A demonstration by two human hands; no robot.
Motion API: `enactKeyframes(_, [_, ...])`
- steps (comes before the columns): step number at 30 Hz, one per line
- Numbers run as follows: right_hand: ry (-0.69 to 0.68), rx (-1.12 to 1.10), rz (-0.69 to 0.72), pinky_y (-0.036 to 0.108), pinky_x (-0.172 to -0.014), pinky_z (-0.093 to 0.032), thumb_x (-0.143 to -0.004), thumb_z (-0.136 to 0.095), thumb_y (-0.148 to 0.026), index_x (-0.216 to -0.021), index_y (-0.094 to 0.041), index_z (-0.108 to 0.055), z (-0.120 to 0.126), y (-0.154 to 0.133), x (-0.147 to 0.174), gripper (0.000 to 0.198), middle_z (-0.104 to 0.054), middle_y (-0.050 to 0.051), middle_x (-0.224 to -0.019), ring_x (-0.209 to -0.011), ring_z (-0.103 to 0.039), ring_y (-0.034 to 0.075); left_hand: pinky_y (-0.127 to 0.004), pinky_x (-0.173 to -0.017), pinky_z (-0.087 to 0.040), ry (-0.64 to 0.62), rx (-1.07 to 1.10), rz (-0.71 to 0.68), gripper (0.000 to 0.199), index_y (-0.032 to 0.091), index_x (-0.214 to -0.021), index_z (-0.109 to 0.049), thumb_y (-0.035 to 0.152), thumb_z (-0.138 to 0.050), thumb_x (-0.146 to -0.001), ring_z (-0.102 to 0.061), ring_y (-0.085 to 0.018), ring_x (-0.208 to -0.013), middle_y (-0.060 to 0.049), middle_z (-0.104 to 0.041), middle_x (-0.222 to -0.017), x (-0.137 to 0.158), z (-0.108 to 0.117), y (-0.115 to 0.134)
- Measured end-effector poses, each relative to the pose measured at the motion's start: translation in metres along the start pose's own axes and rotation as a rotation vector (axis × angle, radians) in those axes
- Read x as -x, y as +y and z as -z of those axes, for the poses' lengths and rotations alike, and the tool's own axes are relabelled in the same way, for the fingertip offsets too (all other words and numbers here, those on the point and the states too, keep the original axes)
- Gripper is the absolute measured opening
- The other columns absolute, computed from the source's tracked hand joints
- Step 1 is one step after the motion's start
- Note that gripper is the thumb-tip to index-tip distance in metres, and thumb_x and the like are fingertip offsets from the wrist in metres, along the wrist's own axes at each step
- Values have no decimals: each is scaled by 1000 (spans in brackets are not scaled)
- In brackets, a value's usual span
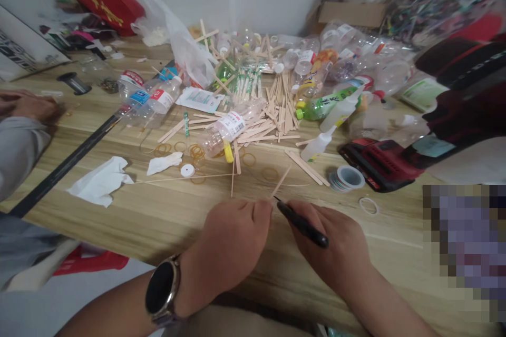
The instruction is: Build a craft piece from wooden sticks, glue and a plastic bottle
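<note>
Over the near side of the wood-grained surface [158,221], a flat pale wooden stick [282,181], pinched in the left hand [239,245], slants far and right; the right hand [336,245] grips a black-handled tool [302,223], tip just beside the stick.

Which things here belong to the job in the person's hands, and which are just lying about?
In the job:
flat pale wooden stick, in the left hand
slim black-handled tool, in the right hand
probably the pile of similar loose sticks

Apparently lying about:
crumpled white tissue
bulky red-and-black power tool
green plastic bottle
</note>
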State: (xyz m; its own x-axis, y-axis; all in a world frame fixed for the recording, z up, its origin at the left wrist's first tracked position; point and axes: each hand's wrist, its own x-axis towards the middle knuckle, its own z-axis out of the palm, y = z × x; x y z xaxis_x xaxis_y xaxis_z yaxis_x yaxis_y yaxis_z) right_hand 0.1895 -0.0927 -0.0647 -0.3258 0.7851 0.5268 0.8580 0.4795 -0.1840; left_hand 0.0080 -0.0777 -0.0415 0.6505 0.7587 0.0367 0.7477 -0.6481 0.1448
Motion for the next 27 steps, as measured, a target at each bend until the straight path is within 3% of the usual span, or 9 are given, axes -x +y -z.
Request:
enactKeyframes(5, [-350, -505, -279, 21, -43, -41, -98, -38, -25, -54, -22, -59, 14, -9, -12, 49, -64, -1, -49, -40, -57, 11, -29, -55, -41, 6, -54, -67, 26, 15, -99, -62, 5, -39, -90, -63, -24, -67, -10, -67, -76, 4, 5, -3])
enactKeyframes(11, [-184, -170, -133, 28, -43, -36, -93, -38, -26, -76, -18, -67, 7, -9, -9, 34, -67, 5, -53, -44, -60, 19, -30, -53, -42, -60, -17, -41, 22, 15, -93, -60, 4, -42, -87, -62, -24, -62, -8, -66, -73, 12, 4, -7])
enactKeyframes(16, [-526, -581, -318, 22, -46, -41, -100, -32, -30, -63, -21, -55, 9, -12, -11, 44, -65, 1, -49, -44, -60, 13, -28, -52, -45, -4, -108, -75, 21, 15, -94, -59, 3, -43, -86, -62, -21, -63, -7, -66, -75, 18, 4, -5])
enactKeyframes(20, [-256, -236, -74, 27, -45, -38, -94, -35, -24, -71, -18, -64, 8, -8, -8, 37, -69, 6, -55, -46, -62, 18, -28, -53, -48, -78, -50, -33, 20, 16, -92, -56, 2, -44, -85, -62, -20, -60, -4, -66, -72, 17, 9, -3])
enactKeyframes(22, [-193, -160, -7, 29, -45, -37, -92, -36, -22, -79, -16, -68, 8, -6, -6, 35, -71, 8, -59, -47, -62, 20, -27, -53, -49, -91, -28, -27, 19, 16, -91, -55, 2, -44, -85, -62, -19, -58, -3, -65, -71, 16, 10, -2])
enactKeyframes(24, [-294, -286, -129, 28, -45, -38, -94, -36, -26, -75, -17, -66, 10, -8, -8, 37, -70, 7, -57, -46, -61, 19, -28, -51, -48, -35, -77, -49, 21, 15, -93, -55, 1, -44, -83, -62, -19, -58, -3, -64, -70, 15, 8, -1])
enactKeyframes(27, [-576, -654, -384, 24, -46, -42, -101, -28, -35, -59, -21, -58, 13, -14, -11, 54, -65, 4, -48, -44, -59, 15, -28, -47, -46, 90, -192, -106, 25, 14, -94, -55, -2, -44, -78, -61, -21, -57, -4, -64, -70, 17, 4, 0])
